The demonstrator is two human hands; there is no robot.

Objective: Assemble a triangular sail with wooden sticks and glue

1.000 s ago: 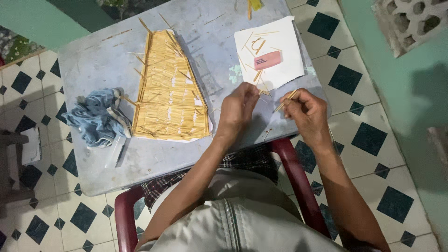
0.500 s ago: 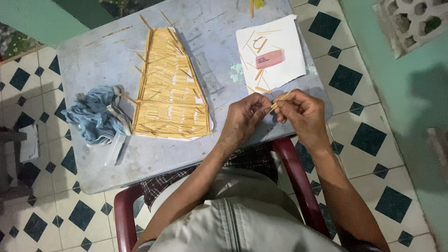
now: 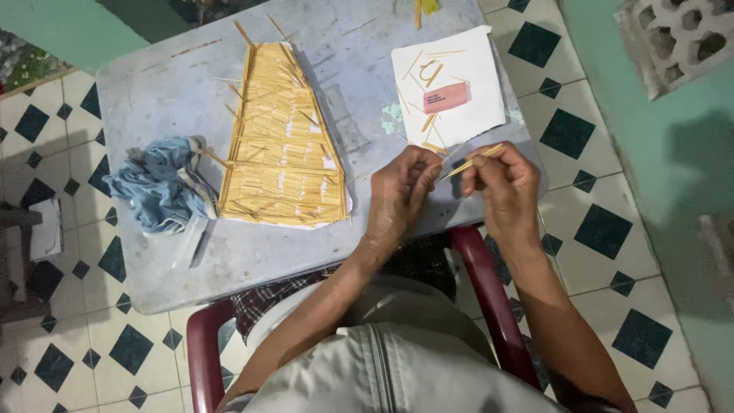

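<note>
- My left hand (image 3: 401,195) and right hand (image 3: 501,183) both pinch one thin stick (image 3: 470,161) over the table (image 3: 153,99) edge, fingers pressed together
- Stick panel (image 3: 279,145) lies flat mid-table, mostly filled; some strips sit loose or crooked on top
- Spare sticks remain on the paper (image 3: 474,99), so I judge the work unfinished
- Blue cloth (image 3: 157,187) lies left of the panel
</note>
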